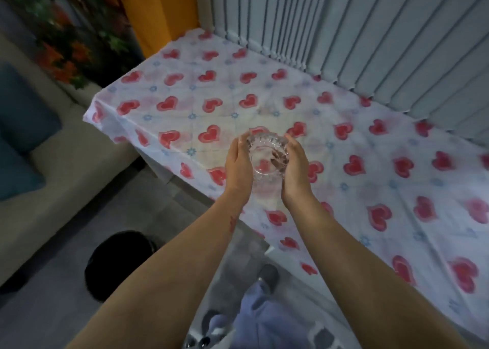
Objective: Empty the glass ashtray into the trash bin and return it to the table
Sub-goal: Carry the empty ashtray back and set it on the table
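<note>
A clear cut-glass ashtray with a notched rim sits between my two hands near the front edge of the table. Some brownish debris lies inside it on the right side. My left hand cups its left wall and my right hand cups its right wall. I cannot tell whether the ashtray rests on the cloth or is lifted a little. A black round trash bin stands on the floor to the lower left, partly hidden behind my left forearm.
The table wears a white cloth with red hearts. Grey vertical blinds run along its far side. A beige sofa with blue cushions stands at left, flowers behind it. My legs and shoes show below.
</note>
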Action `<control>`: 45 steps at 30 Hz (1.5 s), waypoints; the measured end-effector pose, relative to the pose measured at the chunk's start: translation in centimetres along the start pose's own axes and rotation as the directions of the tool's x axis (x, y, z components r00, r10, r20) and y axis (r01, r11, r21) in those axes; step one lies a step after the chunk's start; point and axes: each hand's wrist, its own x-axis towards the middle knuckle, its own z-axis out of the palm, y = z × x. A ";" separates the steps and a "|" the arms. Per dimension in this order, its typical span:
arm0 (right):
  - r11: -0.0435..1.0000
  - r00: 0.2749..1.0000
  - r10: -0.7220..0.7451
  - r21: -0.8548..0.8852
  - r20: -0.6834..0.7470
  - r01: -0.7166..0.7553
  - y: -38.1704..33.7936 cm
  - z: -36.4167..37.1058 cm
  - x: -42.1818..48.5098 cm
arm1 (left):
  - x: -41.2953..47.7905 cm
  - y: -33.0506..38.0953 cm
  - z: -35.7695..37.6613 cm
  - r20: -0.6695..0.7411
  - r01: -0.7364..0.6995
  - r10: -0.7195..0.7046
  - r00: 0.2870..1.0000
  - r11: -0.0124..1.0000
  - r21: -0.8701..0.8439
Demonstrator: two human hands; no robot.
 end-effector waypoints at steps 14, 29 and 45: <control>0.998 0.956 0.044 -0.019 -0.291 -0.052 -0.2 -11.2 12.0 | 6.5 -3.1 15.8 0.213 0.087 -0.124 0.969 0.981 0.176; 0.942 0.882 -0.073 -0.322 -0.466 -0.092 3.3 -11.3 17.3 | 12.4 -8.3 19.7 0.251 -0.017 -0.081 0.965 0.931 0.366; 0.653 0.950 -0.237 -0.757 -0.203 0.001 5.0 -15.6 15.6 | 15.0 -9.8 15.8 0.606 -0.473 0.002 0.795 0.627 0.618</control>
